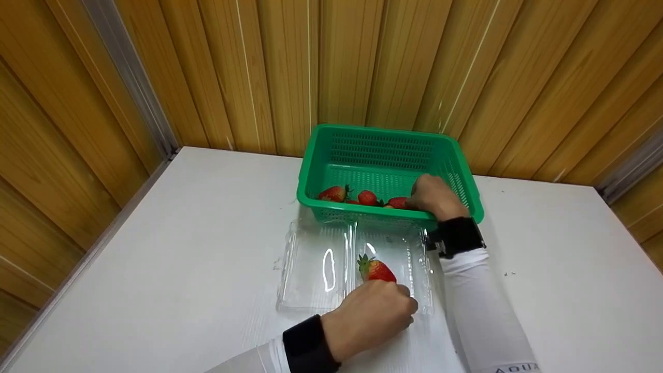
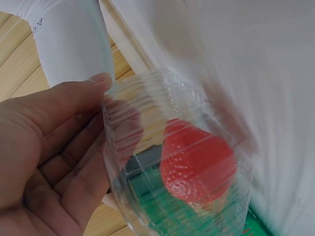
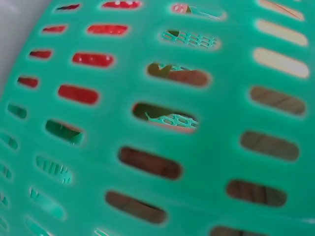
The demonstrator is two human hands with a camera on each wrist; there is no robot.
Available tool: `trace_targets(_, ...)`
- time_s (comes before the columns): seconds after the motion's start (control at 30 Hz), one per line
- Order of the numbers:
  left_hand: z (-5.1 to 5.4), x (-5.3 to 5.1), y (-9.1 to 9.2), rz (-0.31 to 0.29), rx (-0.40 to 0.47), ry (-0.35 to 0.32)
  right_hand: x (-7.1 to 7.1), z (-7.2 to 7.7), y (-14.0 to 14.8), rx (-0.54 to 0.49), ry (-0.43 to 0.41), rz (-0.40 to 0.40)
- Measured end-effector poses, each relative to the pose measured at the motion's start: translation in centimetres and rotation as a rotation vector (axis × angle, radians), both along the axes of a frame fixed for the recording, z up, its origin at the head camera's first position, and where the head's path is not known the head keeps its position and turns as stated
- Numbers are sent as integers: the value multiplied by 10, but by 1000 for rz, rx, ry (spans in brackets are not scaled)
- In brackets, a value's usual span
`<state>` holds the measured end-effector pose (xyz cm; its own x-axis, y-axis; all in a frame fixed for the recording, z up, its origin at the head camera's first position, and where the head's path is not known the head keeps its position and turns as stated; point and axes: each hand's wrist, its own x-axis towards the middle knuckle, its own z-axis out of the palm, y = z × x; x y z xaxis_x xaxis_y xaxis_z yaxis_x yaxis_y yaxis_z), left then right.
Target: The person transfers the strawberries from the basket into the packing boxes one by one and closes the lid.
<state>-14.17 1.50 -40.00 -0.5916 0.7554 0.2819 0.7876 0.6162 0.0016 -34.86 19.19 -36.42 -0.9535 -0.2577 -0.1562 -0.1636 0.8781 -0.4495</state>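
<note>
White table [image 1: 207,248] — wood-look wall [image 1: 290,67] — grey corner strip [image 1: 130,67]

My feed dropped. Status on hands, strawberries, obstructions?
Left hand pinching edge of clear container. Right hand inside green basket at strawberries; grip unclear. One strawberry in container. Basket wall blocks right-wrist view.

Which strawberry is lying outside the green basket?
The strawberry in the clear container, near the left hand; the other visible ones lie inside the basket.

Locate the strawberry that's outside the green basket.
In the head view, the strawberry lies in the right half of the clear clamshell, just beyond the left hand.
</note>
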Motion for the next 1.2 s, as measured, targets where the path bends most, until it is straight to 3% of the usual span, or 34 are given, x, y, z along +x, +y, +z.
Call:
trace_targets(0.17, 0, 1, 0, 1, 2, 16, 0, -2, 0, -26, 9, 38)
trace_targets(0.4, 1, 0, 1, 0, 17, -72, 3, -4, 0, -17, 17, 50)
trace_targets(0.7, 1, 0, 1, -8, 17, -61, 6, -1, 0, 9, -32, 33)
trace_targets(0.93, 1, 0, 0, -11, 4, -20, 4, -1, 0, 7, -25, 25)
trace_targets(1.2, 0, 0, -1, -8, 5, -31, 2, -2, 0, -4, -21, 9)
